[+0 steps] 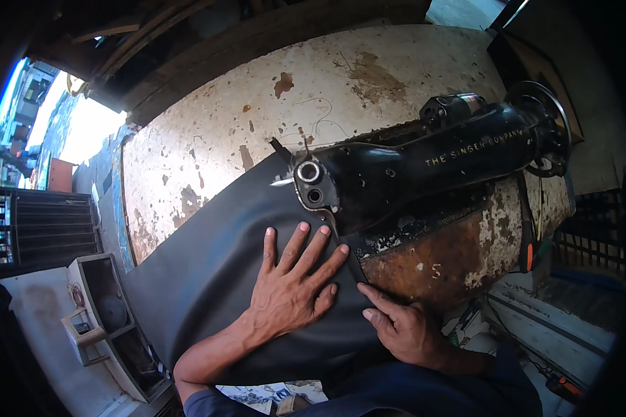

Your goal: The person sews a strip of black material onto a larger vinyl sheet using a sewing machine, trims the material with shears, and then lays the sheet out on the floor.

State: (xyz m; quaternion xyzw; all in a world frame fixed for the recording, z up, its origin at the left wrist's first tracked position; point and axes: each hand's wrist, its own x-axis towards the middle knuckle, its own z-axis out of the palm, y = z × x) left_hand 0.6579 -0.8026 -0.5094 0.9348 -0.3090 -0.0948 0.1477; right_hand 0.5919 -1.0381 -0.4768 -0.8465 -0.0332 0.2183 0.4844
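Note:
A wide sheet of black, leather-like material [209, 236] drapes over the table and down toward my lap. Its right edge runs under the head of a black sewing machine [396, 170], where the needle area is hidden. Flat on the sheet, just in front of the machine head, rests my left hand [289, 292] with its fingers spread. My right hand [410, 337] is at the sheet's right edge. Its index finger stretches out to touch that edge, the thumb stands apart below, and the other fingers are curled and partly hidden.
The worn tabletop [209, 132] has peeling paint, with loose thread [320, 115] behind the machine head. The handwheel [539, 128] stands at the right. An orange-handled tool [529, 257] hangs by the table's right side. Open drawers [111, 306] stand at left; printed paper [271, 395] lies below.

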